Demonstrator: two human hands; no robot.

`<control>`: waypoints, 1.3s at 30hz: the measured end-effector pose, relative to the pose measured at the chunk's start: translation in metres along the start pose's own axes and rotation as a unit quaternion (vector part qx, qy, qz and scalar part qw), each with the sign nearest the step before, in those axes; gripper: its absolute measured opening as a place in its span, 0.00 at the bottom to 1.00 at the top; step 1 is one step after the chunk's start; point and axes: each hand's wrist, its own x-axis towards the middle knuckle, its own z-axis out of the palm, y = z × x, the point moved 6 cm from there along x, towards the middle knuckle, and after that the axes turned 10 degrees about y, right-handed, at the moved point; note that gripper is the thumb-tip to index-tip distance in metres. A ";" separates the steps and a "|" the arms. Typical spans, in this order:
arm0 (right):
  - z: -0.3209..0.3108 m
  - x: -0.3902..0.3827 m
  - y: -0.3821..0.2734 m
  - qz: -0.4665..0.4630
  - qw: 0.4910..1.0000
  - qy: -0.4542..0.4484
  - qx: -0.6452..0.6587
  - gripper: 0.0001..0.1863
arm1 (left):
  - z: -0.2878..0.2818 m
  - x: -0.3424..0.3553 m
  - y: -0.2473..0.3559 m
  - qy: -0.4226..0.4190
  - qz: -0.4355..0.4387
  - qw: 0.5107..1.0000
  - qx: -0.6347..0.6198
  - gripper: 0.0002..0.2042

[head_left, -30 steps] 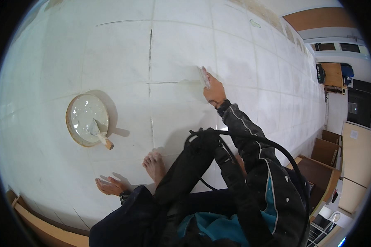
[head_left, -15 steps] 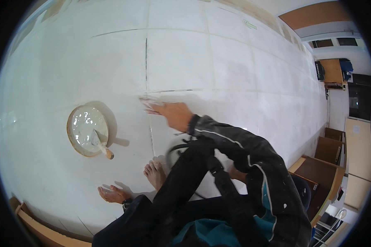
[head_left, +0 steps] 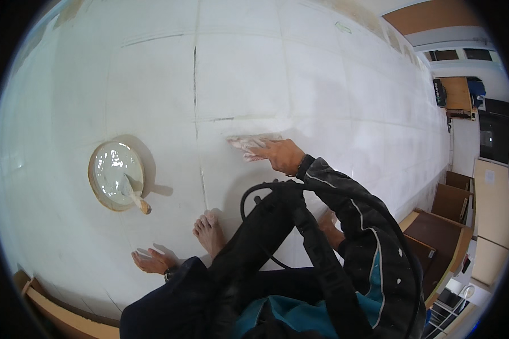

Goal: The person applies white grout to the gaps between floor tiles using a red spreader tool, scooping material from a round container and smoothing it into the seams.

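My right hand (head_left: 285,156) is pressed down on a crumpled, whitish rag (head_left: 250,144) against the white tiled floor (head_left: 249,73). The rag lies just below a tile joint (head_left: 223,119) that is dark only in part, with pale smears around it. Low on the left, my left hand (head_left: 154,262) hangs over the floor with its fingers apart, holding nothing. A round, shallow tub (head_left: 108,164) of glossy, pale wet paste stands left of my bare foot (head_left: 209,233). A putty knife (head_left: 134,194) with a wooden handle rests in it, its handle sticking out over the rim.
A longer dark joint (head_left: 195,85) runs away from me across the tiles. Wooden furniture (head_left: 444,248) lines the right side. A wooden edge (head_left: 68,305) lies at the lower left. A black cable (head_left: 316,185) loops in front of me.
My right hand has wiped the rag to the right along the joint. The joint's dark stretch there looks shorter, its right part now pale. My left hand has barely moved.
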 end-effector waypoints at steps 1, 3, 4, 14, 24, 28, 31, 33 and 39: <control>-0.014 0.001 0.000 0.022 0.998 0.020 0.054 0.32 | -0.002 0.001 0.002 0.027 0.007 1.000 -0.001 0.12; -0.025 0.016 0.009 0.141 0.988 0.028 0.064 0.31 | -0.007 -0.001 -0.001 0.051 0.011 0.999 0.017 0.12; -0.017 0.024 0.020 0.256 0.963 0.030 0.080 0.30 | -0.012 -0.004 -0.005 0.068 0.012 0.997 0.042 0.12; -0.003 0.041 0.023 0.359 0.925 0.121 0.005 0.31 | 0.001 0.002 -0.003 0.002 -0.020 1.000 -0.014 0.11; 0.019 0.108 -0.085 0.065 0.994 -0.055 0.062 0.32 | -0.101 -0.023 -0.184 0.333 -0.283 0.899 0.041 0.28; 0.019 0.083 -0.085 0.007 0.998 -0.047 0.052 0.30 | -0.090 -0.020 -0.185 0.340 -0.236 0.910 0.032 0.30; 0.016 0.072 -0.073 -0.042 0.991 0.063 -0.109 0.29 | 0.000 -0.013 -0.060 0.115 -0.086 0.987 -0.078 0.23; 0.023 0.077 -0.065 -0.061 0.983 0.092 -0.149 0.29 | 0.028 -0.021 -0.025 0.003 -0.036 0.989 -0.141 0.21; 0.051 0.061 -0.059 -0.054 0.983 0.074 -0.160 0.29 | -0.001 -0.004 -0.002 -0.092 0.004 0.994 -0.053 0.17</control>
